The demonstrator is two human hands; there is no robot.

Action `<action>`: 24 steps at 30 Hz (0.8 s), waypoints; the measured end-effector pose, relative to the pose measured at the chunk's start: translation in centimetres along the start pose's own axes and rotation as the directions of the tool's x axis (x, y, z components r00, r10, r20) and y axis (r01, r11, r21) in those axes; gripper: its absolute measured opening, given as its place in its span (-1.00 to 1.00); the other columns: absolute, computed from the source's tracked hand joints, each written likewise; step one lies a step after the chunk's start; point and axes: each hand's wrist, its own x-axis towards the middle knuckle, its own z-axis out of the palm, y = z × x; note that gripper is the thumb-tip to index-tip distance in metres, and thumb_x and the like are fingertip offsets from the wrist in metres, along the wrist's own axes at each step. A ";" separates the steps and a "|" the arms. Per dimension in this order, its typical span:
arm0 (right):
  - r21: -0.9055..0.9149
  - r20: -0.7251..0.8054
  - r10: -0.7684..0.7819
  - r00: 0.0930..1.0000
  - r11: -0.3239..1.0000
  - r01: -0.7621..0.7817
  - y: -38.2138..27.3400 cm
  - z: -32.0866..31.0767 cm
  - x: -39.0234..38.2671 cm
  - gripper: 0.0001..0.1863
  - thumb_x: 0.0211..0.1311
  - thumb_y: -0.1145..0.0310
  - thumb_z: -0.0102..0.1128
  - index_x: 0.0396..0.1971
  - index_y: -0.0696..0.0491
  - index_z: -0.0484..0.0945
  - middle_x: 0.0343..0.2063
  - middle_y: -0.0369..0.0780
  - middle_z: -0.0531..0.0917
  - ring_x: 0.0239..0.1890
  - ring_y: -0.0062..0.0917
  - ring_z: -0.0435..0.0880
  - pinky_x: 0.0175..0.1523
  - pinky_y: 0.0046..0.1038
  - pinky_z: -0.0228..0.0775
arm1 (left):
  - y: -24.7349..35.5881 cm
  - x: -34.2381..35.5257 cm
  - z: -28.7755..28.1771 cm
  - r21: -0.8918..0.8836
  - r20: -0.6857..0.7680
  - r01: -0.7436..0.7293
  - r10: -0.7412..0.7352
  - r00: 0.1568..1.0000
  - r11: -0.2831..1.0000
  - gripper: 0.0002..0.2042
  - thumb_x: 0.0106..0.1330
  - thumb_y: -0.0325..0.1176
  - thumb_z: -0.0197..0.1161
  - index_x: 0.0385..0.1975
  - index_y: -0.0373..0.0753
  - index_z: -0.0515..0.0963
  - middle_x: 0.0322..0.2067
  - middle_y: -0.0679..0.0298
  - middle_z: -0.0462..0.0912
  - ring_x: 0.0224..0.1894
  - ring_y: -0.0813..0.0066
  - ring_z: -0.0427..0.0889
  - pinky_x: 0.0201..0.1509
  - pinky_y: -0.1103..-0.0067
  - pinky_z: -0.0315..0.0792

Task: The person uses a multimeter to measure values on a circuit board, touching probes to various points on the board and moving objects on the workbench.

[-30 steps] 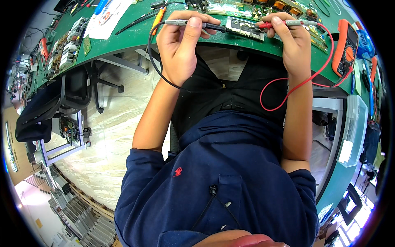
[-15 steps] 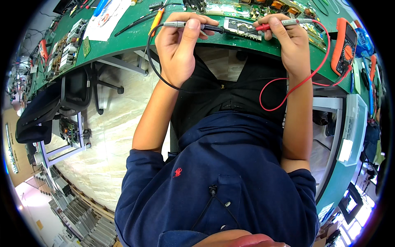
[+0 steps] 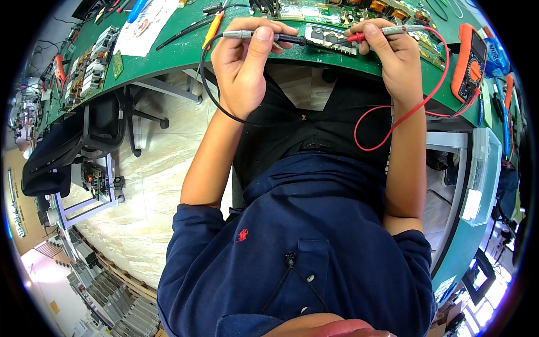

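Note:
My left hand [image 3: 245, 67] is closed on a black multimeter probe [image 3: 289, 39] with a grey grip. Its tip points right, at a small module with a white top and metal terminals [image 3: 331, 38] on the bench. In my right hand [image 3: 397, 59] I hold a red multimeter probe [image 3: 356, 37], pointing left at the same module. Whether either tip touches a terminal is too small to tell. The red lead loops down over my lap and back to an orange-cased multimeter [image 3: 469, 64] at the right.
Circuit boards [image 3: 314, 13] lie behind the module on the green bench [image 3: 185, 53]. An orange-handled tool [image 3: 214, 27] and a white paper sheet [image 3: 147, 28] are to the left. More modules [image 3: 95, 67] stand at the far left, near an office chair [image 3: 104, 121].
My right hand has shifted slightly left, its thumb a little higher on the red probe. My left hand and the module have stayed in place.

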 end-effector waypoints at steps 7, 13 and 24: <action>-0.009 0.013 0.014 1.000 1.000 -0.014 -0.3 0.0 0.0 -0.69 0.38 0.28 0.01 -0.30 0.24 0.59 -0.41 -0.21 0.65 -0.39 -0.68 0.51 -0.15 -0.59 0.35 | 0.1 0.0 0.0 0.017 -0.003 0.004 -0.004 1.000 1.000 -0.82 0.40 -0.34 0.06 -0.24 -0.35 0.47 -0.29 0.09 0.65 -0.34 0.51 0.62 -0.22 0.66 0.48; 0.018 -0.014 0.029 0.999 0.999 -0.029 -0.2 0.1 -0.1 -0.73 0.36 0.32 0.02 -0.30 0.24 0.59 -0.41 -0.23 0.65 -0.42 -0.72 0.48 -0.19 -0.63 0.35 | 0.2 0.0 0.2 0.012 -0.007 0.017 -0.017 1.000 1.000 -0.83 0.41 -0.36 0.05 -0.24 -0.36 0.47 -0.29 0.08 0.65 -0.35 0.50 0.62 -0.24 0.66 0.48; -0.028 -0.040 0.032 0.999 0.999 -0.033 -1.0 0.6 0.0 -0.72 0.36 0.33 0.01 -0.32 0.23 0.61 -0.58 -0.31 0.56 -0.45 -0.72 0.47 -0.25 -0.63 0.32 | 0.2 0.0 0.2 -0.002 -0.011 0.019 -0.019 1.000 1.000 -0.82 0.40 -0.35 0.05 -0.23 -0.36 0.47 -0.29 0.05 0.65 -0.37 0.45 0.64 -0.24 0.64 0.49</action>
